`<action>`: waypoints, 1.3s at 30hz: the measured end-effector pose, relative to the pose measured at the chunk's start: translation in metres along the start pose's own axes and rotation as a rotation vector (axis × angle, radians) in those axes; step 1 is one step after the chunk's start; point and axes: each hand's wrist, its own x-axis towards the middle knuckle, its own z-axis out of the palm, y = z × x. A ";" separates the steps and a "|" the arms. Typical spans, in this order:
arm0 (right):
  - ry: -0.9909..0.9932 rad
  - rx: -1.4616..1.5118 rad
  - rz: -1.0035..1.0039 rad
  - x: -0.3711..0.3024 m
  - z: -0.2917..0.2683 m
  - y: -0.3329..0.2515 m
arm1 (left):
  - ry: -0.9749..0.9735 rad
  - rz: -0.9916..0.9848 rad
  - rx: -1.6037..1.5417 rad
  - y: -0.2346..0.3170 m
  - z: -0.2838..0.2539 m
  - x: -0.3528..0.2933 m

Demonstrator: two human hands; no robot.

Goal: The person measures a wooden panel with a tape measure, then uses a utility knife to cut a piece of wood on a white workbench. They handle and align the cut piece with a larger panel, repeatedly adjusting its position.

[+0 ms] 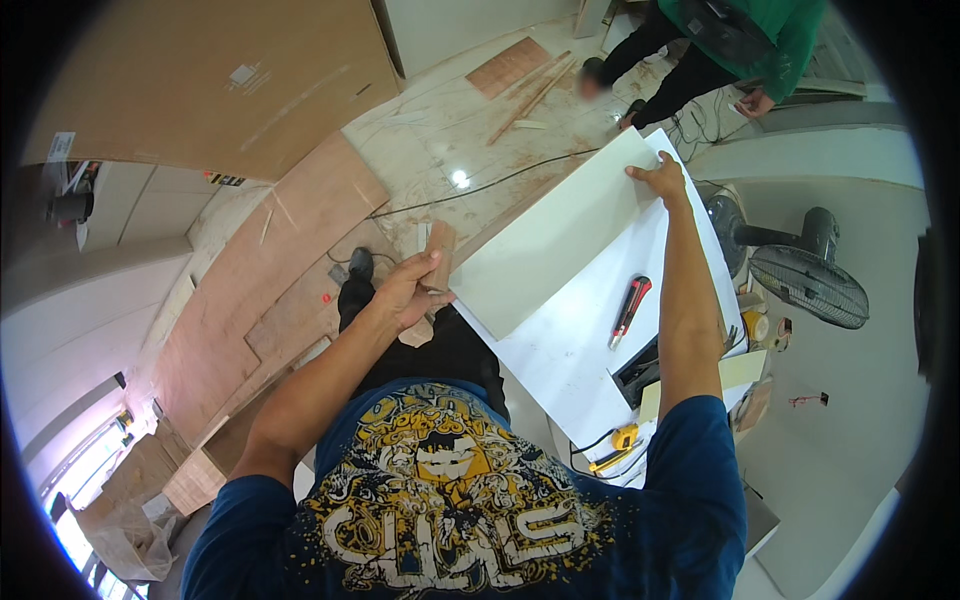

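Note:
A long off-white panel [560, 235] slants across a white work surface [585, 345], its near end toward my body. My right hand [662, 180] grips the panel's far right corner, thumb on its upper face. At the panel's near left end, my left hand [410, 285] is closed around a small brown wood block [440, 248]. Part of that block is hidden by my fingers. To the right of the panel lies a red and black utility knife [630, 310]. Nearer me is a yellow tape measure [625, 437].
A standing fan [805, 260] is close on the right. Far off, a person in a green top [795, 45] stands by loose cables. Brown plywood sheets [265, 270] cover the floor at left, below a big cardboard sheet [210, 90]. A dark cable [490, 183] crosses the floor.

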 end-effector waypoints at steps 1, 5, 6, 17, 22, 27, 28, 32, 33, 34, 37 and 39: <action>-0.105 0.041 -0.008 -0.002 -0.014 0.004 | 0.007 -0.001 0.018 0.000 0.004 -0.001; -0.388 0.450 -0.061 -0.040 -0.109 -0.019 | 0.054 0.026 0.060 0.008 0.007 -0.022; -0.349 0.553 -0.129 -0.063 -0.143 -0.023 | 0.049 0.031 0.067 0.014 0.012 -0.028; 0.308 0.365 -0.099 -0.351 -0.337 -0.070 | -0.240 0.437 -0.012 0.161 0.118 0.069; 0.441 0.008 -0.593 -0.398 -0.205 -0.110 | -0.301 0.375 0.096 0.130 0.077 0.060; 0.539 -0.159 -0.510 -0.397 -0.104 -0.105 | -0.192 0.276 0.100 0.099 -0.006 0.053; 0.526 -0.199 -0.495 -0.397 -0.089 -0.103 | -0.192 0.276 0.110 0.097 -0.013 0.052; 0.587 -0.186 -0.491 -0.405 -0.037 -0.113 | -0.165 0.273 0.129 0.088 -0.033 0.036; 0.607 -0.204 -0.488 -0.405 -0.022 -0.122 | -0.160 0.270 0.124 0.087 -0.037 0.034; 0.572 -0.183 -0.473 -0.409 0.002 -0.122 | -0.178 0.245 0.109 0.086 -0.042 0.033; 0.388 -0.126 -0.417 -0.427 0.058 -0.149 | -0.213 0.184 0.082 0.077 -0.054 0.034; 0.264 -0.153 -0.381 -0.435 0.092 -0.167 | -0.212 0.151 0.110 0.068 -0.049 0.035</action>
